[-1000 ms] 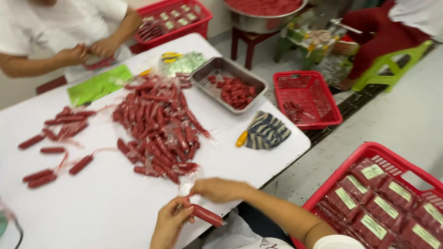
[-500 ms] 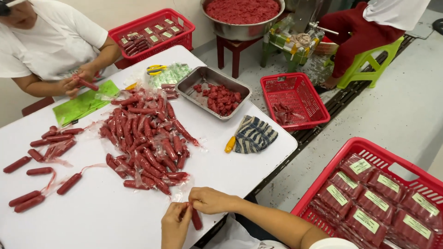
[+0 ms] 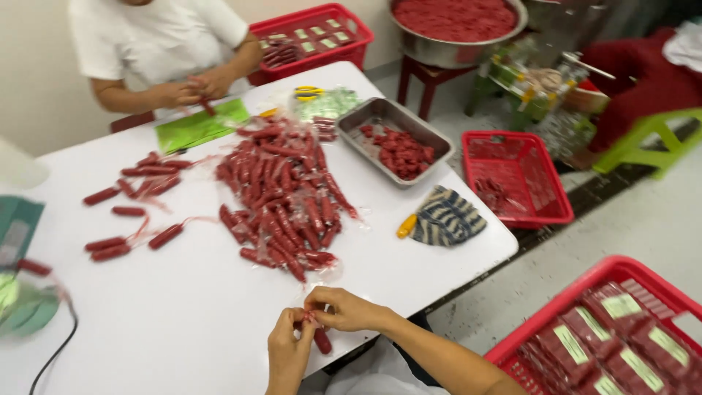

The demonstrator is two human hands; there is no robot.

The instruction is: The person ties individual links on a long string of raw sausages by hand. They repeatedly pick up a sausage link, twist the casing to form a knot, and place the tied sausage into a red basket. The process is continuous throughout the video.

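1 head-worn camera looks steeply down and forward across the white table point(image 3: 183, 322), close above, its edges perhaps blurred.

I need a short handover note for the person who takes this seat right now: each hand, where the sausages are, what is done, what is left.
Left hand and right hand: together at the near table edge, both pinching the top end of one red sausage, which hangs down.
Big pile of wrapped sausages: middle of the white table.
Loose sausages: scattered to the left, apart from the pile.
Metal tray with red pieces: far right of the table.
Red basket of labelled packs: on the floor, at right.
Done: packs fill that basket.
Left: the pile is large.
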